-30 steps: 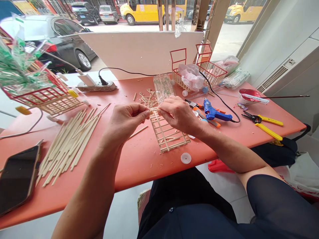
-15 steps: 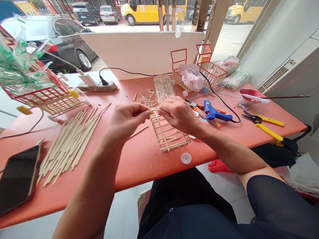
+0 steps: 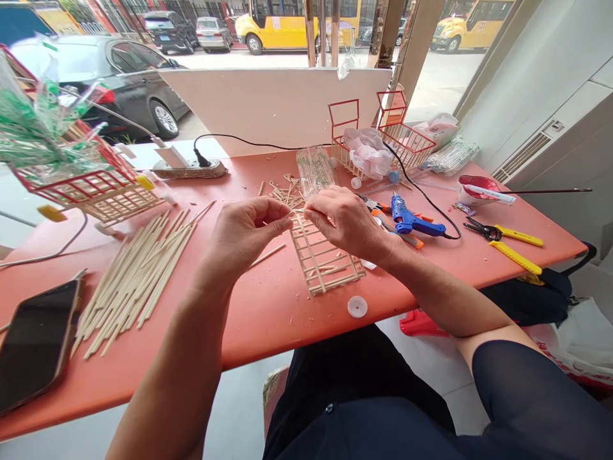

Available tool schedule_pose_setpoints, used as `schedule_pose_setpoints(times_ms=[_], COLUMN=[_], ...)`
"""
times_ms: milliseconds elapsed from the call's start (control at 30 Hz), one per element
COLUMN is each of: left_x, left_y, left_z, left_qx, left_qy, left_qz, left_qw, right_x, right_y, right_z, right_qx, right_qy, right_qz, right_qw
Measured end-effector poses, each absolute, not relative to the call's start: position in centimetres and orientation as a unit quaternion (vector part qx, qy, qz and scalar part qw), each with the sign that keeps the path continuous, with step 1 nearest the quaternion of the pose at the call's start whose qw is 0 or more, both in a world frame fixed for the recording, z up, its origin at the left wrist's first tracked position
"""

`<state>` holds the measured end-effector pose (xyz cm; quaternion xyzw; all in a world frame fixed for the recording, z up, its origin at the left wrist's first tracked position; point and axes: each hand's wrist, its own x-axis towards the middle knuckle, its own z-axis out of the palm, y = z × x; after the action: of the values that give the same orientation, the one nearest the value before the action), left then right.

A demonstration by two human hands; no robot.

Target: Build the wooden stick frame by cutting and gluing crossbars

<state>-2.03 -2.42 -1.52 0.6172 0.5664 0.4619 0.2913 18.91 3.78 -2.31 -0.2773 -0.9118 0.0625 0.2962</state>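
- At the frame's far end, the left hand (image 3: 239,236) and right hand (image 3: 342,220) nearly meet, each with thumb and forefinger pressed together on what looks like a short stick (image 3: 297,210); the fingers hide most of it.
- Under and in front of the hands, the frame (image 3: 313,255) lies flat on the table (image 3: 268,332), its near crosspieces in plain sight.
- The step in hand, I judge, is lining up or pressing that stick across the frame's far end.
- The next move calls for a level stick, both ends met with the frame, and light, even pressure so the thin pieces don't skew.
- Beyond the fingers lie offcuts (image 3: 286,191) and a packet (image 3: 315,171).
- To the right, the glue gun (image 3: 414,223) rests within easy reach, should a joint want glue; the cutters (image 3: 517,257) lie farther right.
- Out left, loose sticks (image 3: 138,275) are heaped near the phone (image 3: 38,342).
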Motion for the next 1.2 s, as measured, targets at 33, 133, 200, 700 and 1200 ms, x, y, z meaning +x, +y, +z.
schedule_pose_setpoints(times_ms=[33, 133, 200, 700, 1200], left_x=[-1.92, -1.59, -1.46, -1.02, -1.64], left_y=[-2.46, -2.56, -2.65, -2.89, -2.70], left_z=[-1.45, -1.25, -1.18, -1.65, -1.40], left_qx=[0.617, 0.621, 0.626, 0.638, 0.644], left_qy=[0.567, 0.565, 0.564, 0.586, 0.550], left_qz=[0.462, 0.468, 0.472, 0.479, 0.486], left_qw=[0.289, 0.276, 0.260, 0.141, 0.216], right_x=[18.90, 18.88, 18.89, 19.03, 18.93], right_y=[3.78, 3.80, 3.83, 3.81, 3.75], right_z=[-2.33, -2.39, -2.43, -2.30, -2.67], right_qx=[-0.278, -0.278, -0.278, -0.281, -0.275], right_qy=[-0.912, -0.912, -0.912, -0.909, -0.909], right_qz=[0.059, 0.052, 0.051, 0.046, 0.049], right_qw=[0.297, 0.296, 0.296, 0.304, 0.310])
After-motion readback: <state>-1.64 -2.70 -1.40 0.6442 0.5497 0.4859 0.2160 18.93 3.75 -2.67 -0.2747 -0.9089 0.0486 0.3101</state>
